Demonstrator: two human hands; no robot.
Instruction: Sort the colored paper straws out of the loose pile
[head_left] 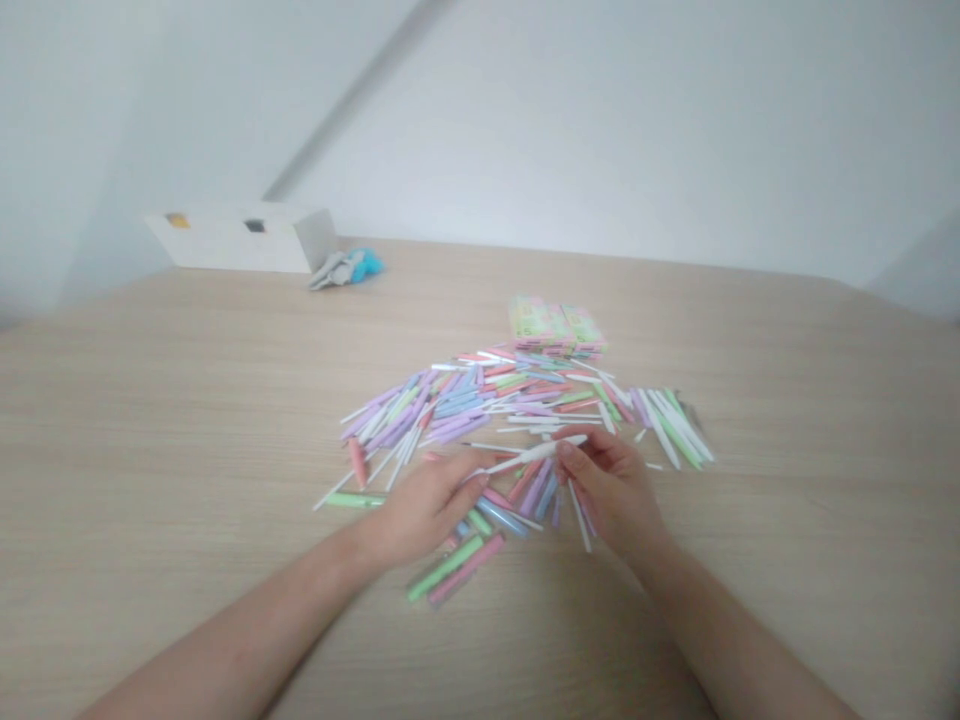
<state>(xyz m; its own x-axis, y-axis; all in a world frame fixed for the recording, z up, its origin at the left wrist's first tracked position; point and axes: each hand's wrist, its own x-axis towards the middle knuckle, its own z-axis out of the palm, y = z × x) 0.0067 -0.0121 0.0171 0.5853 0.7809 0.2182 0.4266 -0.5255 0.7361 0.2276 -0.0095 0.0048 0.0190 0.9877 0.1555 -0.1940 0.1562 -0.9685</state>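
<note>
A wide scatter of pastel pen parts [480, 400], pink, purple, green, blue and white, lies across the middle of a light wooden table [150, 400]. My left hand [427, 505] and my right hand [611, 490] meet at the near edge of the pile. Both pinch the same thin white pen piece [536, 453], the left at its left end, the right near its middle. Green and pink barrels [454, 568] lie just under my left wrist.
A stack of pastel packets [555, 325] sits behind the pile. A white box [244, 238] stands at the far left against the wall, with a grey and blue bundle [346, 268] beside it.
</note>
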